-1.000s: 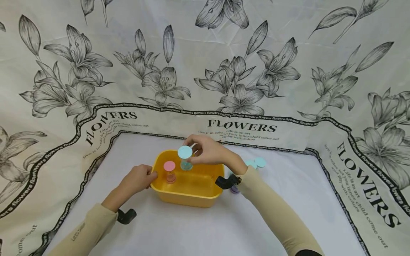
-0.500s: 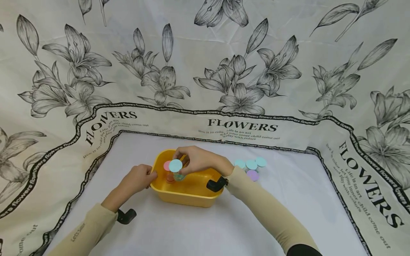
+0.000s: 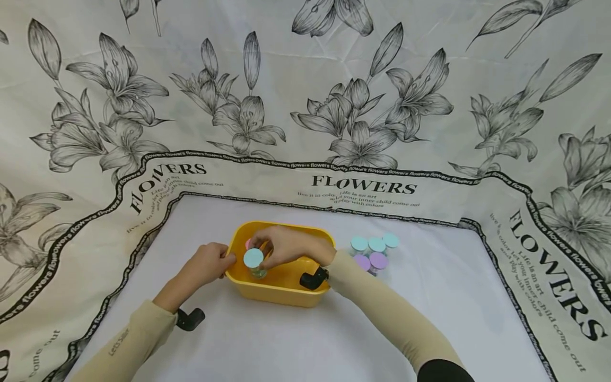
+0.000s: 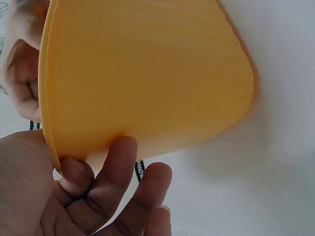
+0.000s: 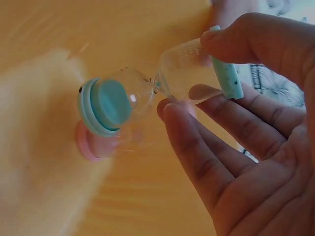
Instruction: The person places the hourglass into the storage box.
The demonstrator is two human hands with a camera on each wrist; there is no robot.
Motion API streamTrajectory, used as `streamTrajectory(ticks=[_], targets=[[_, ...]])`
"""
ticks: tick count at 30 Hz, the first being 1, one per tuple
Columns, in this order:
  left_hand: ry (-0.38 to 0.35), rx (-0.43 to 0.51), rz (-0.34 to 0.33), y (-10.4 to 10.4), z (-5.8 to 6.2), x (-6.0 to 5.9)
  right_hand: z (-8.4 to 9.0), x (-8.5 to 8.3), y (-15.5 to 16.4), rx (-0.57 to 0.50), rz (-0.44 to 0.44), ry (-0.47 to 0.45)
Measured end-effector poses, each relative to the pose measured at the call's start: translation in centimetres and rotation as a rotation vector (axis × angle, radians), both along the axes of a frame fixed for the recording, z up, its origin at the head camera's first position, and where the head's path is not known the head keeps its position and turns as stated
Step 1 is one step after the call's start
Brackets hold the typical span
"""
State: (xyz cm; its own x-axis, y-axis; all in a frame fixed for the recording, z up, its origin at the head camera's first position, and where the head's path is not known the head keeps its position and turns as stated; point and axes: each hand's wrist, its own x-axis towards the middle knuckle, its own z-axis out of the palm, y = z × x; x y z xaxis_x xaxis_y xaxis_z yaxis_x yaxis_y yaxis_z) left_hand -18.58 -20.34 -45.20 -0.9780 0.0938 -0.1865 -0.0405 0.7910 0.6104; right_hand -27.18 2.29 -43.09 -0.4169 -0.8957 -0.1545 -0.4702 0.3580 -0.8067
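Note:
A teal-capped sand timer (image 3: 253, 258) is inside the yellow plastic tub (image 3: 281, 295), toward its left end. My right hand (image 3: 286, 245) reaches into the tub and pinches this timer by its upper end, thumb on the cap. Its lower cap, with teal sand (image 5: 113, 102) in the bulb, shows in the right wrist view, tilted there. Beside it stands a pink sand timer (image 5: 96, 145), mostly hidden behind the teal one. My left hand (image 3: 210, 263) grips the tub's left rim, fingers against the outer wall (image 4: 147, 73).
On the white table right of the tub stand several more sand timers: teal ones (image 3: 377, 244) behind and purple ones (image 3: 378, 260) in front. A flower-printed cloth (image 3: 363, 132) hangs behind the table and along its sides.
My right hand has carried the teal sand timer left and lower into the tub, beside the pink one. As the arm shifted, the timers on the right came into view. My left hand keeps its grip.

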Motion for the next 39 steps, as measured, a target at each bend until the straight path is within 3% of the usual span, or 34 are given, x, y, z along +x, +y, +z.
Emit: streamTrajectory(ticks=[11, 24, 36, 39], targets=[[-0.002, 0.007, -0.001, 0.0, 0.0, 0.0, -1.3, -0.2, -1.2, 0.052, 0.084, 0.065], [-0.01, 0.009, 0.011, 0.0, 0.1, 0.1, -1.5, 0.3, -1.5, 0.087, 0.093, 0.043], [-0.009, 0.016, 0.003, 0.1, 0.2, 0.1, -1.1, 0.6, -1.8, 0.164, 0.113, 0.217], [-0.011, 0.016, 0.007, 0.2, 0.3, 0.2, -0.6, 0.8, -1.7, 0.195, 0.099, 0.223]])
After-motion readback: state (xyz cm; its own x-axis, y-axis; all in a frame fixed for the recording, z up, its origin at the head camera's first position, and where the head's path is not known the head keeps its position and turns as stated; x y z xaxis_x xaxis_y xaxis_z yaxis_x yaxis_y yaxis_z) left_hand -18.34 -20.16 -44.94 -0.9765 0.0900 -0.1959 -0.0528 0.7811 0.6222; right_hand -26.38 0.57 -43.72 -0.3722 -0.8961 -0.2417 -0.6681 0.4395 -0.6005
